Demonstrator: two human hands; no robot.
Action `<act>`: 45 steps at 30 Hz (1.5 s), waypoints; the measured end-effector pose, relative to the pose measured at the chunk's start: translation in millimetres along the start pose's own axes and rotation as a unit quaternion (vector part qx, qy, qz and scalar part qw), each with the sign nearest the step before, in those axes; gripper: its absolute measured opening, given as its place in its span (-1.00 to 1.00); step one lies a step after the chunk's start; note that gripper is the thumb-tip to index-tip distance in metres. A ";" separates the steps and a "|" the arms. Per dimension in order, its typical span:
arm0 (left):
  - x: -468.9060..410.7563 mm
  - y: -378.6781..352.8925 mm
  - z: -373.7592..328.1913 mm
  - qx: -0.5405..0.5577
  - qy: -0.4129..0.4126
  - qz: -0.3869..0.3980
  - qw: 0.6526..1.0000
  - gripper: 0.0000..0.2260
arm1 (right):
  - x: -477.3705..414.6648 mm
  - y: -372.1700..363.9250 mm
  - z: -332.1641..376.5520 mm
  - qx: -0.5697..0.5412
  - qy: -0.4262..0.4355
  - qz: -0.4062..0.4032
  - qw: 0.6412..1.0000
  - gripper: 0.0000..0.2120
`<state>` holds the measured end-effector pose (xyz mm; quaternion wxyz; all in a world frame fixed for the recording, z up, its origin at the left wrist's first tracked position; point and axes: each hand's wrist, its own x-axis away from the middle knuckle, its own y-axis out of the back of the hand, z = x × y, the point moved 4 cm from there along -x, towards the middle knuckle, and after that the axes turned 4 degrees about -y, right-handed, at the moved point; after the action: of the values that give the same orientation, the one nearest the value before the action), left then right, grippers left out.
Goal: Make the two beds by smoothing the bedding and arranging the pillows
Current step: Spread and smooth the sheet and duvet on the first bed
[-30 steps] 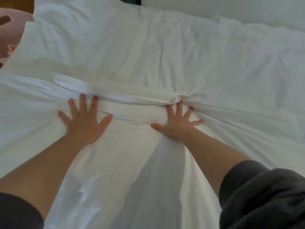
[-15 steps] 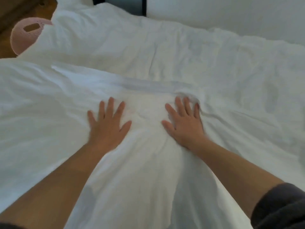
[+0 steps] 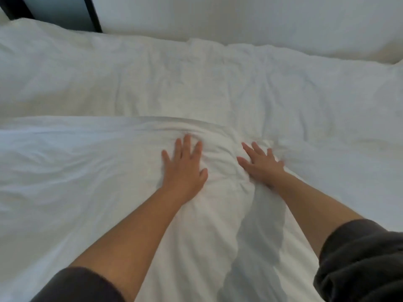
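A white duvet covers the near part of the bed, and its top edge runs across the middle of the view. Beyond that edge lies a wrinkled white sheet. My left hand presses flat on the duvet with its fingers spread, just below the edge. A little to the right, my right hand lies flat with its fingers spread too. A bunched ridge of cloth rises between the two hands. No pillow shows clearly.
A white wall or headboard runs behind the bed. A dark vertical frame stands at the top left. My dark sleeves fill the lower corners.
Both hands have slid to the right and come closer together on the duvet, bunching cloth between them. The view has turned right, so the pink object at top left is gone.
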<state>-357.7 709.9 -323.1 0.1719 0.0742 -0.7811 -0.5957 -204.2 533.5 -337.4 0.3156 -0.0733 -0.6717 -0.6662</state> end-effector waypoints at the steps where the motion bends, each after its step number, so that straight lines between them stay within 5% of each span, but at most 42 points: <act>1: -10.7 -4.5 -23.0 -0.007 -0.022 0.015 1.000 -0.36 | -1.4 6.8 -12.3 -0.008 0.024 0.000 1.000 -0.43; 4: -39.8 -10.1 -71.9 -0.042 -0.040 0.021 0.998 -0.37 | -1.9 39.0 -65.4 -0.100 0.040 -0.120 0.987 -0.54; 7: -74.8 -2.3 -114.9 -0.034 -0.050 -0.023 0.998 -0.42 | -6.4 75.2 -138.1 -0.041 -0.069 -0.210 0.974 -0.61; 9: -96.9 -7.4 -140.0 -0.026 -0.044 -0.015 0.999 -0.49 | -19.9 89.7 -181.4 0.054 -0.133 -0.166 0.976 -0.64; 12: -114.7 -28.0 -158.9 0.001 0.005 0.030 1.000 -0.68 | -48.3 82.4 -215.7 0.118 -0.104 -0.072 0.985 -0.75; 16: -133.6 -16.6 -169.0 -0.014 0.039 0.023 0.999 -0.79 | -69.3 99.2 -225.9 -0.033 -0.050 -0.140 0.988 -0.85; 20: -139.3 24.1 -175.3 0.076 0.072 -0.138 0.985 -0.90 | -79.8 154.7 -221.9 -0.199 -0.012 -0.282 0.938 -0.75; 26: -119.4 -54.1 -160.3 -0.053 0.102 -0.081 0.990 -0.50 | -106.1 70.9 -210.0 0.008 0.019 -0.298 0.954 -0.66; 31: -134.6 -66.5 -156.6 -0.079 0.090 -0.090 0.989 -0.43 | -124.9 49.3 -215.7 0.018 0.005 -0.348 0.937 -0.67; 39: -128.8 -71.5 -149.8 -0.064 0.087 -0.067 0.992 -0.42 | -119.6 52.3 -209.9 0.013 0.024 -0.295 0.955 -0.66; 45: -143.2 -75.7 -143.4 -0.049 0.090 -0.071 0.992 -0.41 | -113.6 88.4 -231.7 0.029 0.058 -0.113 0.991 -0.70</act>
<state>-180.1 604.9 -388.2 0.2022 0.1741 -0.7251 -0.6348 7.1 361.0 -341.7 0.2788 0.0513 -0.6748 -0.6814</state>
